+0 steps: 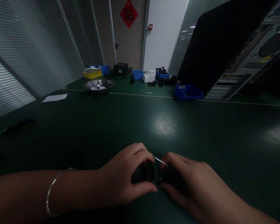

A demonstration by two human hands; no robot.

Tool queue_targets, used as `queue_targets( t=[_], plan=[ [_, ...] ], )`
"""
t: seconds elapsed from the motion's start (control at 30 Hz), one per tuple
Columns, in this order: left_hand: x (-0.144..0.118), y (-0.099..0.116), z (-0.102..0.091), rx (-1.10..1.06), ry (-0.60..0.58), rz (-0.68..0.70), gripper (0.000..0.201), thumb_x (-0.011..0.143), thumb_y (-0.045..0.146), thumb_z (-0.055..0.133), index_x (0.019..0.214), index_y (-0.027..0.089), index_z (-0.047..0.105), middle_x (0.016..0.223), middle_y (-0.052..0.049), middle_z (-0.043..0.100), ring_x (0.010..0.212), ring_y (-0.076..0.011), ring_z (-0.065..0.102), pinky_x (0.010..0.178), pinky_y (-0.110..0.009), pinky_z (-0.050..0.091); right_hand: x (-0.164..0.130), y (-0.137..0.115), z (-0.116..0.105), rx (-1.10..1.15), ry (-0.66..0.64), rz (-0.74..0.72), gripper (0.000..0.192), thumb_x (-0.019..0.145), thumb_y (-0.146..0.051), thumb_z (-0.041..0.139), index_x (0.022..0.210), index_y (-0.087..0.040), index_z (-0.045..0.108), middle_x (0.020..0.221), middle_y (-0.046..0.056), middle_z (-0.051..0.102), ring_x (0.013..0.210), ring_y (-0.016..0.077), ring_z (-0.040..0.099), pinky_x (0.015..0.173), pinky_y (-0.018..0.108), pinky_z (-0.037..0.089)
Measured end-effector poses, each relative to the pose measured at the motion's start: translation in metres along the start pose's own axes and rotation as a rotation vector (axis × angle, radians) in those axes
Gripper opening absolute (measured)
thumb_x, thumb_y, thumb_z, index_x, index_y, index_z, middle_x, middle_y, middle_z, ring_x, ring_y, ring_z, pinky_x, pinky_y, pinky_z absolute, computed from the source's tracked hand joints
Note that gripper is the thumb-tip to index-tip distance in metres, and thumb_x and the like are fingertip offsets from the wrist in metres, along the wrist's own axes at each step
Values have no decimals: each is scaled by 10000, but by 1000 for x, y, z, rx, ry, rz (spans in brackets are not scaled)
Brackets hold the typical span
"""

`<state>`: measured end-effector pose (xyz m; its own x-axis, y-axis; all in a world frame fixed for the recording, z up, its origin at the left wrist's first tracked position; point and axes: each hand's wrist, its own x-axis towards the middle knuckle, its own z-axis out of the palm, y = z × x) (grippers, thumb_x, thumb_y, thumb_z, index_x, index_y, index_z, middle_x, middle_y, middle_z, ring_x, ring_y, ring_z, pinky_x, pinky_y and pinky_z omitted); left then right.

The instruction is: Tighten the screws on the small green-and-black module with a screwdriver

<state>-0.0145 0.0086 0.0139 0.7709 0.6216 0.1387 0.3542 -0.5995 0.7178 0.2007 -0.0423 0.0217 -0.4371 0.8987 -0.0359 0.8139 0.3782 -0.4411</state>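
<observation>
Dark green, smooth tabletop point(112, 121), filling most of lower and middle frame; glare patches at center and far right. Dim room behind: slatted grey blinds point(37, 46) upper left, wood-toned door point(128, 46) with red diamond-shaped paper sign point(128, 24) top center, white wall panel point(166, 34) just right of it.

Along far part of tabletop, left to right: shiny round steel bowl point(102, 91), yellow plastic tray point(92, 75), boxy black device point(120, 69), small blue plastic tray point(138, 75), white vented plastic housing point(149, 76), open-front blue plastic bin point(189, 94). Large black computer case point(207, 46) with metal vented back, filling upper right. White paper sheet point(54, 98) near left table edge, under blinds.

Bottom center: left hand point(133, 172), fingers and thumb curved in a C, partly open, closed around black blocky part point(148, 171). Right hand point(189, 177) just beside, curled around dark, shadowed part point(174, 179); outline too dark to tell. Thin silver metal strip point(161, 161) between both sets of fingertips; cannot tell if joined to either part.

Open room: mid-frame, between hands and blue bin, plus right of right hand. Tightest upper right, against computer case.
</observation>
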Motion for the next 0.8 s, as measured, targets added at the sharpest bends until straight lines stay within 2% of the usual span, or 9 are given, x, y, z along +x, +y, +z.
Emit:
queue_targets(
  t=[0.17,0.23,0.33,0.4,0.5,0.8],
  plan=[
    [-1,-4,1,-176,78,-92,358,821,283,673,1127,187,515,857,-14,633,756,-146,575,696,-275,462,1,2,-2,84,60,-11,257,793,-101,563,977,-264,487,825,-20,664,605,153,644,495,255,493],
    [-2,-5,1,-242,74,-118,405,818,300,681,1152,179,487,836,-15,655,744,-147,599,673,-266,467,2,1,-4,146,146,-60,229,838,-128,540,1004,-270,470,855,-15,664,622,141,650,504,244,504],
    [-3,-6,3,-324,74,-141,436,789,318,717,1131,167,492,824,-21,675,732,-147,623,664,-260,482,2,-2,-6,214,301,-183,239,862,-125,532,1029,-276,453,923,0,668,749,146,681,588,234,539],
    [-3,-6,4,-365,67,-131,433,777,315,732,1113,168,502,838,-23,689,737,-144,635,684,-264,491,2,-4,-5,232,351,-250,259,856,-112,550,1028,-276,446,959,6,670,815,149,686,644,228,551],
    [-3,-6,6,-392,49,-98,412,771,293,742,1089,170,511,836,-18,696,741,-140,644,691,-260,489,2,-6,-3,230,363,-294,271,855,-108,562,1032,-276,443,980,7,675,838,146,691,668,221,556],
    [-3,-5,8,-400,71,-39,427,770,284,747,1106,177,506,840,-18,685,751,-135,647,688,-245,501,4,-8,0,239,347,-295,279,837,-93,567,1030,-271,472,965,3,688,823,140,699,665,205,560]
  ],
)
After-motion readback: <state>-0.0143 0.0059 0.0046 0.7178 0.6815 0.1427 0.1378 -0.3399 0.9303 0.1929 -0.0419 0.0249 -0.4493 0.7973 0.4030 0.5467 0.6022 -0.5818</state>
